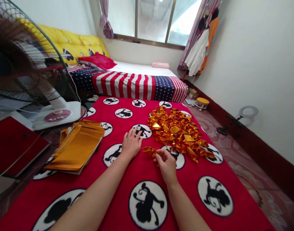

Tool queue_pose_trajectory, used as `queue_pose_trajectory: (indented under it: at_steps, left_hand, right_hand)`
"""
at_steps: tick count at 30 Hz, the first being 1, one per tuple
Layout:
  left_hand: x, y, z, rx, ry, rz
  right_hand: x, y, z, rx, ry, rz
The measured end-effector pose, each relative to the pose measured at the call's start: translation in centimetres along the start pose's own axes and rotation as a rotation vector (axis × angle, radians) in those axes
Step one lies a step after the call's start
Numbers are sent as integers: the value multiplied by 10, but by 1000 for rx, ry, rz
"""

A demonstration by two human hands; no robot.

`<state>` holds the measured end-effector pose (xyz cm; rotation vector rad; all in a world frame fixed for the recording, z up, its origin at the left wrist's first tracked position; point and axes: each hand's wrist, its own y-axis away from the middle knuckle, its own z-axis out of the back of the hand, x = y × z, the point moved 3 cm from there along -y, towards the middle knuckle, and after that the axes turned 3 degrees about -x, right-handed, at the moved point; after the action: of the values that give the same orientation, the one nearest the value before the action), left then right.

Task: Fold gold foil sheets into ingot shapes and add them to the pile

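Between thumb and fingers, my right hand (166,163) pinches one end of a folded gold foil piece (149,150) just above the red cloth. My left hand (131,142) lies with fingers spread on the cloth (122,199), holding nothing, to the left of that piece. A heap of similar folded gold foil pieces (175,130) covers the cloth beyond my right hand. On the left side of the cloth rests a stack of flat gold foil sheets (77,147).
An electric fan (57,112) stands at the left, beside a dark red box (15,144). A bed with a striped and starred cover (137,85) is behind the table. At the right are a yellow stool (202,101) and a ring-shaped stand (247,111).
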<state>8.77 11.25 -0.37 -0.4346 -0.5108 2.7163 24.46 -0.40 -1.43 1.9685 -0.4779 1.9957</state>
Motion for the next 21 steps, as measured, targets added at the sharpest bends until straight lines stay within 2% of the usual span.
queue_pose_trajectory:
  at_steps: [4,8,12,15,17,21]
  left_hand:
    - [1,3,-7,7,-34,-9]
    - [2,3,-6,2,-36,-7]
    - [1,3,-5,11,-35,6]
    - [1,3,-4,4,-24,1]
    - [1,3,-5,-3,-9,3]
    - [2,2,-5,-7,15,4]
  right_hand:
    - [3,1,1,-26,-22,-12]
    - [5,2,2,-65,-26,2]
    - [13,0,10,-162,-12,95]
    - [27,-4,27,-299,108,223]
    - [38,-10,43,-423,275,341]
    - [55,-31,77,-613,550,476]
